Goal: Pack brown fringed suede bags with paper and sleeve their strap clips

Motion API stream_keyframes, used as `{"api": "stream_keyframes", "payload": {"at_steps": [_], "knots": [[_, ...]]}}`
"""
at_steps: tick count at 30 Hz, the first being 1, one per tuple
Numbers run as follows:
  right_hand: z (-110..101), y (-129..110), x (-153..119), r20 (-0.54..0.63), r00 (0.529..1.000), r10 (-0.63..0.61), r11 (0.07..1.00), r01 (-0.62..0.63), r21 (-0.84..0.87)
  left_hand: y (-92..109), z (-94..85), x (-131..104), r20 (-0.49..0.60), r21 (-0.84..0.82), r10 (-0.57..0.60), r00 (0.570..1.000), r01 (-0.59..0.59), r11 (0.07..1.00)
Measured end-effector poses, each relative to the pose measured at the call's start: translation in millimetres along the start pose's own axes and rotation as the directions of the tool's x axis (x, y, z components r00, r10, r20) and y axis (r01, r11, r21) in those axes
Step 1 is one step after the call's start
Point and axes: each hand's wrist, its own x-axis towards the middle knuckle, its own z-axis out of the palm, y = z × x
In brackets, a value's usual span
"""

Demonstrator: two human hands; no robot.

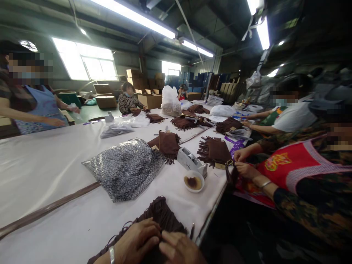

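A dark brown fringed piece, soft like suede, lies at the near edge of the white table with its thin strands spread to the left. My left hand, wearing a silver bracelet, rests over it with fingers bent and pressed onto the material. Close beside it, my right hand has its fingers curled on the same piece, the fingertips of both hands nearly meeting. What lies under the fingertips is hidden. A small dark pen-like object is just right of the piece.
Ahead are a patterned bundle in clear plastic, a white bowl with brown residue, a tape dispenser and more brown fringed pieces. At right, a co-worker's hands hold a strap with a metal clasp. Other people stand or sit around the table.
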Motion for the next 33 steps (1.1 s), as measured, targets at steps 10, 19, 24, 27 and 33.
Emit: {"api": "stream_keyframes", "payload": {"at_steps": [10, 19, 24, 27, 33], "knots": [[40.4, 66.1, 67.0, 0.19, 0.662, 0.725, 0.499, -0.695, 0.518, -30.2, -21.9, 19.4, -0.29, -0.126, -0.292, 0.912, 0.266, 0.956], [54.5, 68.3, 62.6, 0.194, 0.691, 0.696, 0.474, -0.646, 0.599, -79.2, -16.9, 65.6, -0.278, 0.109, -0.404, 0.872, 0.446, 0.888], [45.6, 64.8, 62.2, 0.167, 0.729, 0.664, 0.52, -0.61, 0.598, -54.6, -7.1, 57.4, -0.354, 0.32, -0.326, 0.877, 0.441, 0.839], [39.1, 59.5, 61.1, 0.115, 0.789, 0.604, 0.652, -0.572, 0.498, -38.6, 2.8, 49.2, -0.345, 0.433, -0.258, 0.902, 0.397, 0.809], [39.8, 55.2, 54.4, 0.104, 0.896, 0.432, 0.856, -0.443, 0.267, -27.8, 21.6, 39.3, -0.33, 0.503, -0.226, 0.917, 0.373, 0.779]]}}
